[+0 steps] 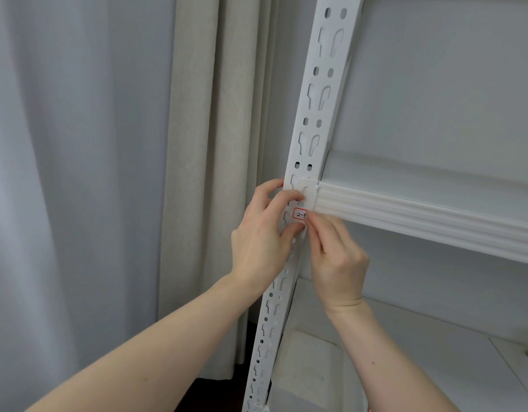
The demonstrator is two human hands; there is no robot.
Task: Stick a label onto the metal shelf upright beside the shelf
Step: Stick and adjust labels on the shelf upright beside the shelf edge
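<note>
label: small white sticker with a red border, marked "2-5" as far as readable, lying on the face of the upright just under the shelf beam's end bracket; its right part hidden behind fingertips.
upright: white slotted metal post, leaning slightly in this wide view, running from 12 o'clock down to 6 o'clock.
shelf: white ribbed beam joining the upright at the bracket, stretching off toward 3 o'clock.
left hand: grip curled round the upright's left edge, fingers above the label at 12 o'clock, thumb below it at 6 o'clock; appears to bracket and steady the label rather than pinch it.
right hand: grip pinched, fingertips at the label's 3 o'clock edge, pressing or holding that end; cannot tell whether that edge is already stuck down.
step in hand: seating the label flat on the upright, probably near done.
to do it well: square the top edge with the bracket line before committing; rub from the 9 o'clock end toward 3 o'clock to push air out.
watch for: slots in the upright beneath, where paper may dimple or tear if pressed hard; keep pressure on solid metal.
backdrop: grey and cream curtains at 9 o'clock; lower shelf board at 5 o'clock.
</note>
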